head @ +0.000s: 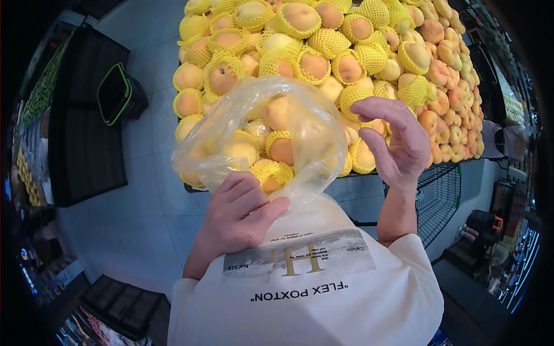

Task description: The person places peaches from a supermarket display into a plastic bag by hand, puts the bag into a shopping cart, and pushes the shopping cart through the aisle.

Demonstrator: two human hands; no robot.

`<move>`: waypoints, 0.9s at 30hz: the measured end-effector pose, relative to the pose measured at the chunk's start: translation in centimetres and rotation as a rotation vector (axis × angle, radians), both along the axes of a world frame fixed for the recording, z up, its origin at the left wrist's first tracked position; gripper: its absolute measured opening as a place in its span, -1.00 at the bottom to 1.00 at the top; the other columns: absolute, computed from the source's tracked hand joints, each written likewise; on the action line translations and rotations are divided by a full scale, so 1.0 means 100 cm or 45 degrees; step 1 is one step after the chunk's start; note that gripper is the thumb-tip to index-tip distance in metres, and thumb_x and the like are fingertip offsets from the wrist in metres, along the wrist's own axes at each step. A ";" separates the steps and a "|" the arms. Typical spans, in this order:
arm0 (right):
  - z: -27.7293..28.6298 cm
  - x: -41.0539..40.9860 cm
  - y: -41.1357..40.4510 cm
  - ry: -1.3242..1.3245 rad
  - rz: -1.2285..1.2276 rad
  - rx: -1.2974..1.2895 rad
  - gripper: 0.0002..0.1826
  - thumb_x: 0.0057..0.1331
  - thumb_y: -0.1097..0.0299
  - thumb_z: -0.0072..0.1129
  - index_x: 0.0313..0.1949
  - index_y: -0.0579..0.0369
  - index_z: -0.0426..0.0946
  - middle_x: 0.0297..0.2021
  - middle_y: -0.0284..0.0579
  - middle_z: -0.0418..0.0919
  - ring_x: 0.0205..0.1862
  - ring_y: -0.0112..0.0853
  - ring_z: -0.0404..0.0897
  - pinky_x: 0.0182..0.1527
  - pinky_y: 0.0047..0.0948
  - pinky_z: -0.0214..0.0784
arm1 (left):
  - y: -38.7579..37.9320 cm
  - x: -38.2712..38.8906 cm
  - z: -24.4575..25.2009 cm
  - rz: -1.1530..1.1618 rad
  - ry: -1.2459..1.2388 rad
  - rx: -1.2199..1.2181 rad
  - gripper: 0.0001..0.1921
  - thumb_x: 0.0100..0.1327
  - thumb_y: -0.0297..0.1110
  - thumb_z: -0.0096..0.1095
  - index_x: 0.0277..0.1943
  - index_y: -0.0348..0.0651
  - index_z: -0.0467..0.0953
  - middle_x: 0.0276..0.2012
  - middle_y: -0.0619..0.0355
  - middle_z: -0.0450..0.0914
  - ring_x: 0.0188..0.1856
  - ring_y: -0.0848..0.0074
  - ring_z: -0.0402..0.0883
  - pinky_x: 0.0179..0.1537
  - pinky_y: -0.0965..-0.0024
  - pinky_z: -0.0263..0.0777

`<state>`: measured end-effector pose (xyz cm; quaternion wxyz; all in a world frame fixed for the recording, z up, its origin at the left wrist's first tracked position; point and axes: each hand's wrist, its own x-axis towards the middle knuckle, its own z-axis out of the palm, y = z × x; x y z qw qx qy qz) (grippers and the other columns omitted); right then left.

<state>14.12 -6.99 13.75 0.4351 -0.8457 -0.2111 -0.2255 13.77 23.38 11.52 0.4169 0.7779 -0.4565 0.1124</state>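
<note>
My left hand [240, 216] grips the near edge of a clear plastic produce bag [318, 142] in front of my chest. The bag's mouth is spread into a wide ring. Peaches show within that ring and through the film; I cannot tell whether any lie inside the bag. My right hand [400, 145] is raised to the right of the bag, its fingers curved and apart, with nothing in it. Beyond both hands rises a heap of yellow-orange peaches [314, 67], many in yellow foam nets.
Bare flat peaches [452, 99] fill the display's right side. A wire shopping cart [439, 199] stands below them. At left, a black basket with green handles [136, 97] sits beside a dark display stand [91, 116]. Part of another person [504, 138] shows at far right.
</note>
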 end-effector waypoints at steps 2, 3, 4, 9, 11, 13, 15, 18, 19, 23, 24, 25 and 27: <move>0.001 0.005 0.038 -0.004 0.285 0.005 -0.67 0.32 0.54 0.37 0.08 0.26 0.64 -0.13 0.02 0.74 -0.15 -0.12 0.77 -0.13 -0.28 0.63 | 0.000 -0.001 0.001 -0.037 0.008 -0.011 -0.67 -0.18 -0.53 0.59 -0.24 -0.16 0.74 -0.48 0.31 0.34 -0.41 0.49 0.46 -0.23 0.38 0.46; -0.003 0.010 0.055 0.096 0.367 -0.069 -0.67 0.30 0.57 0.37 0.06 0.24 0.64 -0.11 0.01 0.74 -0.15 -0.12 0.76 -0.13 -0.28 0.63 | 0.001 -0.002 0.001 -0.075 0.013 -0.027 -0.68 -0.18 -0.50 0.61 -0.26 -0.16 0.74 -0.49 0.32 0.33 -0.43 0.50 0.45 -0.26 0.39 0.45; -0.010 0.015 0.070 0.290 0.441 -0.205 -0.68 0.28 0.60 0.36 0.05 0.22 0.65 -0.09 -0.01 0.74 -0.15 -0.12 0.75 -0.12 -0.27 0.63 | 0.002 -0.002 0.003 -0.073 0.009 -0.027 -0.68 -0.18 -0.50 0.61 -0.26 -0.16 0.74 -0.49 0.32 0.33 -0.43 0.50 0.45 -0.26 0.39 0.45; -0.059 0.044 0.121 0.235 0.379 -0.728 -0.69 0.31 0.36 0.38 0.02 0.16 0.66 -0.09 -0.01 0.71 -0.04 -0.06 0.70 -0.01 -0.07 0.56 | 0.016 -0.009 0.009 -0.054 0.020 0.074 -0.68 -0.18 -0.37 0.68 -0.28 -0.10 0.73 -0.51 0.32 0.32 -0.52 0.51 0.43 -0.45 0.41 0.37; -0.074 0.049 0.132 0.268 0.404 -0.600 -0.65 0.28 0.30 0.42 0.02 0.14 0.66 -0.06 -0.02 0.70 0.00 -0.05 0.69 0.05 -0.06 0.54 | 0.021 -0.012 0.009 -0.020 0.049 0.062 -0.64 -0.19 -0.34 0.70 -0.25 -0.09 0.73 -0.52 0.32 0.35 -0.54 0.50 0.43 -0.48 0.40 0.36; -0.083 0.051 0.135 0.303 0.428 -0.477 -0.61 0.25 0.24 0.47 0.02 0.11 0.66 -0.03 -0.02 0.69 0.05 -0.03 0.67 0.10 -0.05 0.52 | 0.025 -0.014 0.007 0.012 0.077 0.044 -0.60 -0.19 -0.31 0.73 -0.22 -0.08 0.72 -0.52 0.32 0.38 -0.56 0.48 0.44 -0.51 0.39 0.35; -0.087 0.051 0.137 0.412 0.504 -0.322 -0.50 0.17 0.13 0.55 0.07 0.03 0.67 0.04 -0.05 0.67 0.15 -0.03 0.62 0.19 -0.04 0.47 | 0.028 -0.016 0.004 0.028 0.158 -0.020 -0.53 -0.18 -0.27 0.76 -0.13 -0.07 0.71 -0.50 0.33 0.44 -0.58 0.47 0.44 -0.52 0.38 0.35; -0.090 0.050 0.141 0.435 0.571 -0.410 -0.41 0.14 0.08 0.59 0.14 -0.05 0.66 0.11 -0.09 0.65 0.24 -0.04 0.55 0.29 -0.03 0.40 | 0.031 -0.017 0.002 0.064 0.139 -0.013 -0.52 -0.15 -0.27 0.77 -0.12 -0.07 0.69 -0.49 0.33 0.48 -0.58 0.46 0.45 -0.51 0.37 0.36; -0.091 0.049 0.143 0.461 0.565 -0.457 -0.41 0.14 0.08 0.59 0.14 -0.05 0.66 0.11 -0.09 0.65 0.24 -0.04 0.55 0.29 -0.03 0.40 | 0.031 -0.017 0.001 0.071 0.120 0.020 -0.52 -0.15 -0.27 0.77 -0.12 -0.07 0.69 -0.49 0.33 0.48 -0.58 0.46 0.45 -0.51 0.37 0.36; -0.097 0.046 0.146 0.714 0.550 -0.390 -0.36 0.17 0.17 0.58 0.25 -0.10 0.60 0.20 -0.12 0.60 0.29 -0.07 0.51 0.36 -0.07 0.35 | 0.030 -0.016 0.000 0.100 0.091 -0.004 -0.54 -0.08 -0.28 0.77 -0.09 -0.06 0.69 -0.44 0.31 0.50 -0.53 0.46 0.49 -0.49 0.36 0.37; -0.100 0.045 0.145 0.740 0.547 -0.300 -0.37 0.19 0.20 0.56 0.26 -0.11 0.58 0.21 -0.11 0.58 0.31 -0.06 0.50 0.38 -0.09 0.33 | 0.030 -0.015 0.001 0.105 0.069 0.008 -0.54 -0.05 -0.29 0.76 -0.07 -0.07 0.69 -0.41 0.30 0.53 -0.51 0.44 0.52 -0.48 0.35 0.39; -0.103 0.045 0.143 0.751 0.539 -0.331 -0.37 0.19 0.20 0.56 0.26 -0.11 0.58 0.21 -0.11 0.58 0.31 -0.06 0.50 0.38 -0.09 0.33 | 0.029 -0.014 0.003 0.110 0.058 0.008 -0.54 -0.05 -0.29 0.76 -0.07 -0.07 0.69 -0.41 0.30 0.53 -0.51 0.44 0.52 -0.48 0.35 0.39; -0.111 0.044 0.139 0.582 0.540 -0.213 -0.31 0.23 0.22 0.51 0.35 -0.09 0.51 0.29 -0.09 0.53 0.37 -0.09 0.45 0.43 -0.12 0.30 | 0.026 -0.014 0.006 0.190 0.188 0.046 -0.65 0.03 -0.41 0.69 -0.09 -0.13 0.76 -0.30 0.17 0.69 -0.41 0.25 0.66 -0.39 0.23 0.51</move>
